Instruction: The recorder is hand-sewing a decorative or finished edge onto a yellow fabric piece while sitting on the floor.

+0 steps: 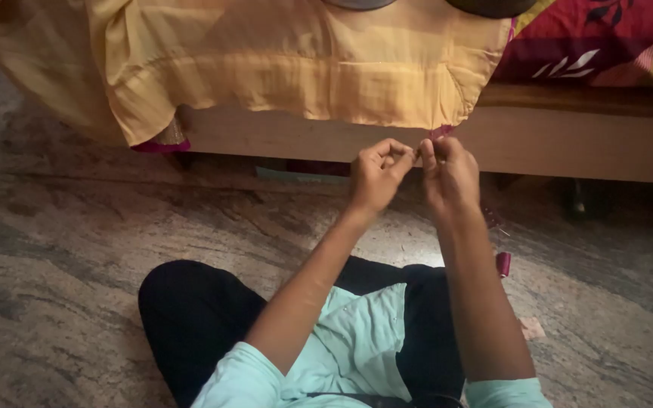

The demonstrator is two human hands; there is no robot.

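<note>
The left hand (376, 175) and right hand (447, 172) meet fingertip to fingertip, pinching something too small to tell, just under the hanging hem of the yellow-orange fabric garment (296, 64). The garment drapes over the wooden bed edge (568, 140), long axis left-right, hem pointing down. A small magenta thread spool (502, 263) lies on the stone floor (54, 249) below the right forearm.

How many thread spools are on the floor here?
1: a small magenta spool on the floor just right of the right forearm. Others may be hidden behind the arms or under the bed.

Short mint-green sleeves, bare forearms, a mint-green top and black trousers on the seated person
</note>
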